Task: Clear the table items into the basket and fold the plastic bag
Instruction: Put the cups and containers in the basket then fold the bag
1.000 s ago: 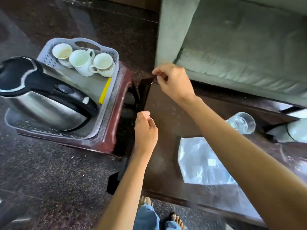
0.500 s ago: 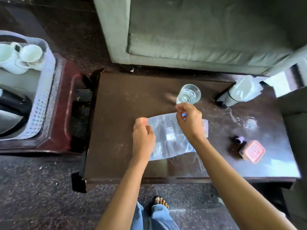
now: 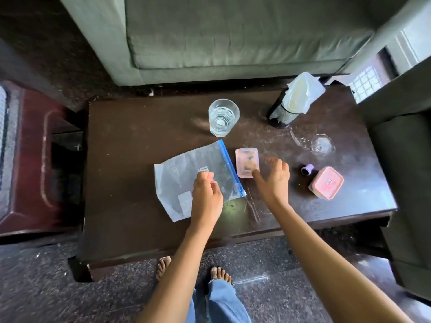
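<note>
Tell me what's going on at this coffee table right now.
A person stands at a dark table, both hands low over it. The left hand rests on a clear zip bag lying flat and unfolded. The right hand is open beside a small pink case, thumb touching its corner. A glass of water, a pink-lidded container, a small purple cap and a black holder with a white bag are on the table as well.

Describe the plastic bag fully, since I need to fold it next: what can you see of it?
The plastic bag is clear, thin film with a blue zip strip along its right edge and faint printing. It lies flat and unfolded, slightly skewed, on the dark table. The left hand rests on its near right corner.
</note>
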`<state>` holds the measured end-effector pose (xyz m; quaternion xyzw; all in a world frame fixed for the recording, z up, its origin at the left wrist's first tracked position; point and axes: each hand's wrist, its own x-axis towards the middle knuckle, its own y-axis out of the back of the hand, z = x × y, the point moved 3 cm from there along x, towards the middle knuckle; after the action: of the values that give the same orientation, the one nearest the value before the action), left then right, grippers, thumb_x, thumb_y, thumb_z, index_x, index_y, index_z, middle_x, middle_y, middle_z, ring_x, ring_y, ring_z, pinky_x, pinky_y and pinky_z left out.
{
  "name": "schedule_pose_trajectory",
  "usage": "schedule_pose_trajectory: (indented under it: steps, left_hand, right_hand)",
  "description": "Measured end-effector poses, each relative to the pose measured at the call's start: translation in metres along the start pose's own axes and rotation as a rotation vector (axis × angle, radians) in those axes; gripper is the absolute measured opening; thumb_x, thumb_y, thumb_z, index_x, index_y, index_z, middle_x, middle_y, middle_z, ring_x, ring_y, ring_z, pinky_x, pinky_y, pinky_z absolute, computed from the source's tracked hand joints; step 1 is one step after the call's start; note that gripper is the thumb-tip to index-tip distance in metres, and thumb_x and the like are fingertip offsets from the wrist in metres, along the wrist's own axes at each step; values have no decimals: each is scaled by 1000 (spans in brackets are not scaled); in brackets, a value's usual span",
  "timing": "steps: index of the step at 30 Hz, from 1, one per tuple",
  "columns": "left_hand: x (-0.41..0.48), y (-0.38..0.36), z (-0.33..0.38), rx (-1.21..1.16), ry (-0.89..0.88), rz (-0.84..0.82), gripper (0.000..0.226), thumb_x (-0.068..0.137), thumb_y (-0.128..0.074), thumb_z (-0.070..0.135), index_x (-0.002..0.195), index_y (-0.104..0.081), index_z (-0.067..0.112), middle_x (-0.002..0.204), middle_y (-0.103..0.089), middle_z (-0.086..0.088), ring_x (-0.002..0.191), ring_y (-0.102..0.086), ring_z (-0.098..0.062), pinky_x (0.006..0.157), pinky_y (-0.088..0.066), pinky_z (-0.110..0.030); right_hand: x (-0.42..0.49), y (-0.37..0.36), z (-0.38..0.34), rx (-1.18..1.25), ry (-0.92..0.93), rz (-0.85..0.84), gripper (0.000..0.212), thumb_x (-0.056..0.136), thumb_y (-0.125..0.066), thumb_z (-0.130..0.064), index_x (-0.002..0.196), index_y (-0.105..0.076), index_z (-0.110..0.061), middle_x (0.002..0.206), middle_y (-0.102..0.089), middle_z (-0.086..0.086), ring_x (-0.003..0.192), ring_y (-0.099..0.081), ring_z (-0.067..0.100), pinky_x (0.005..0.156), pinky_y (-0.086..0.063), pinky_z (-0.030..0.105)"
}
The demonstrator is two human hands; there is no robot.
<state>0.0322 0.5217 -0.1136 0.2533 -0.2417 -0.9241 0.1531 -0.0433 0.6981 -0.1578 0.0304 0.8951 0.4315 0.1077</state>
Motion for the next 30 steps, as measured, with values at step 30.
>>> schedule_pose_trajectory:
  steps: [30]
  left_hand:
    - [20,-10,22,-17,17,5,26,99,-37,11,123,-47,9,132,-53,-6,118,-52,-19,84,-37,-17]
  right_hand:
    - [33,49,-11,6,175,26,24,89,-62,-20,107,-53,-7,102,-58,9,87,-53,23,73,-38,26]
